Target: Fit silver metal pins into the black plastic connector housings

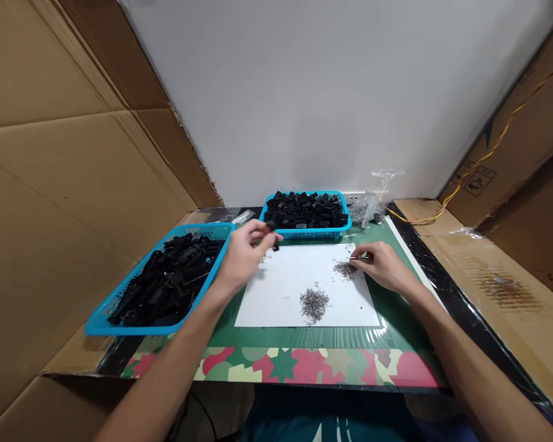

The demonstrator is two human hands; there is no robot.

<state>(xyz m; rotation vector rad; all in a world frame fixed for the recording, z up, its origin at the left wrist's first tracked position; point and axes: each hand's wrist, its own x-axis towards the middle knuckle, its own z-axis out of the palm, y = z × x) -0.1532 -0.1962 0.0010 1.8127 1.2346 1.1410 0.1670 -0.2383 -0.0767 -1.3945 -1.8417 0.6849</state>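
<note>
My left hand (245,253) is raised over the left edge of a white sheet (295,288), fingers pinched on a small black plastic part (273,228). My right hand (383,264) rests on the sheet's right side, fingertips pinched on a thin metal pin at a small heap of tiny metal springs or pins (345,269). A larger heap of the same metal bits (314,303) lies near the sheet's front middle.
A blue basket (102,314) of black parts sits at the left, and another blue basket (306,233) of black parts at the back. Clear plastic bags (367,209) lie behind. Cardboard walls stand on both sides, with yellow wires (447,201) at the right. A green mat (396,319) covers the table.
</note>
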